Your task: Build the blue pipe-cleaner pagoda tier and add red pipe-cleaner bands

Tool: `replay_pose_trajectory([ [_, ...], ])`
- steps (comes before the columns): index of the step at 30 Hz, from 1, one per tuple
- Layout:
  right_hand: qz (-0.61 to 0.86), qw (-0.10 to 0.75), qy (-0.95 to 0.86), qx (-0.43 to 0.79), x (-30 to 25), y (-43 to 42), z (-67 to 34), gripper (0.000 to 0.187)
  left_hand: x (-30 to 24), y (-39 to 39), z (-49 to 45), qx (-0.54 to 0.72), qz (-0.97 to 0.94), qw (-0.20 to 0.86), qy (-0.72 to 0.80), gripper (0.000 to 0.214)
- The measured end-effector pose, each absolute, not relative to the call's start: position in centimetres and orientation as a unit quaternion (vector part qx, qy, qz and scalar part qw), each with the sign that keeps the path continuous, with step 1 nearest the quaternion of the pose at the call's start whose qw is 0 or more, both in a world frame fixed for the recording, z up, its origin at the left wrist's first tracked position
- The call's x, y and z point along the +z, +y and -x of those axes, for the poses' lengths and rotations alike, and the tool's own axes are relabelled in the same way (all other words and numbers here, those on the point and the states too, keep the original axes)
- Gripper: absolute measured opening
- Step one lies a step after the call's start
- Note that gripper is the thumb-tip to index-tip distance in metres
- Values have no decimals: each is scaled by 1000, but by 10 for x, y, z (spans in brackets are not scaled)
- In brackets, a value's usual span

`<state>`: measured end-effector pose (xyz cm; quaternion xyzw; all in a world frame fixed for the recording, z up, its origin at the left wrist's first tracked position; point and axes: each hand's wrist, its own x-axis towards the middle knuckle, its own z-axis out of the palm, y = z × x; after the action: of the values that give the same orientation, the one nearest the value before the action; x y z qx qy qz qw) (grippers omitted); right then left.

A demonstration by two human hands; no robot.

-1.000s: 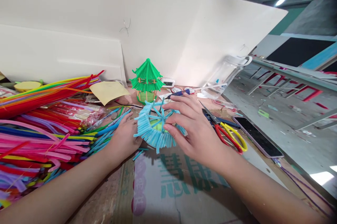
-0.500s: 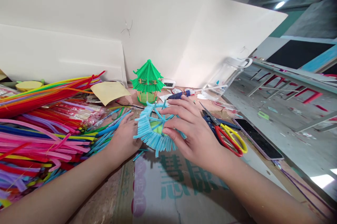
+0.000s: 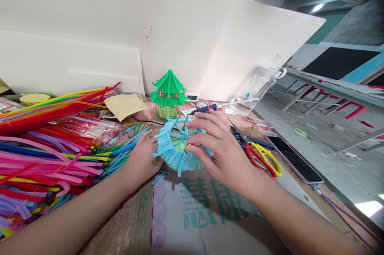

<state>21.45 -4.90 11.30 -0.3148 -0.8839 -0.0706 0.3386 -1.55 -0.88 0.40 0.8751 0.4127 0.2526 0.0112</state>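
A round, fringed light-blue pipe-cleaner roof [image 3: 171, 151] is held just above the cardboard, with spokes meeting at its middle and some light green showing beneath. My left hand [image 3: 143, 156] grips its left side from below; some of the fingers are hidden under the fringe. Curled over the right part, my right hand [image 3: 219, 143] has thumb and fingers close together at the spokes. Exactly what the fingertips pinch is hard to see. Behind the roof stands a small green pipe-cleaner pavilion [image 3: 169, 90] with a two-tiered roof.
Bundles of coloured pipe cleaners [image 3: 45, 159] fill the left side. A glue gun [image 3: 204, 109], scissors [image 3: 261, 157] and a phone [image 3: 294, 159] lie to the right. A clear plastic jug [image 3: 255, 87] leans by the white board. Printed cardboard [image 3: 180, 227] covers the table in front.
The blue roof has tilted slightly, so less green shows through its middle. Both hands stay at nearly the same spots on it.
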Motion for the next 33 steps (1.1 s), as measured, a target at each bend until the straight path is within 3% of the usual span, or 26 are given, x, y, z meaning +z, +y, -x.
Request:
replay_pose_trajectory([
  [14, 270, 361, -891, -43, 133, -51, -228, 36, -6, -4, 17, 251, -872, 31, 420, 47],
  [28, 301, 337, -891, -48, 129, -49, -227, 26, -3, 1, 18, 286, -868, 89, 396, 32],
  [33, 298, 344, -889, -48, 130, -48, -228, 24, -4, 5, 18, 302, -867, 103, 382, 38],
])
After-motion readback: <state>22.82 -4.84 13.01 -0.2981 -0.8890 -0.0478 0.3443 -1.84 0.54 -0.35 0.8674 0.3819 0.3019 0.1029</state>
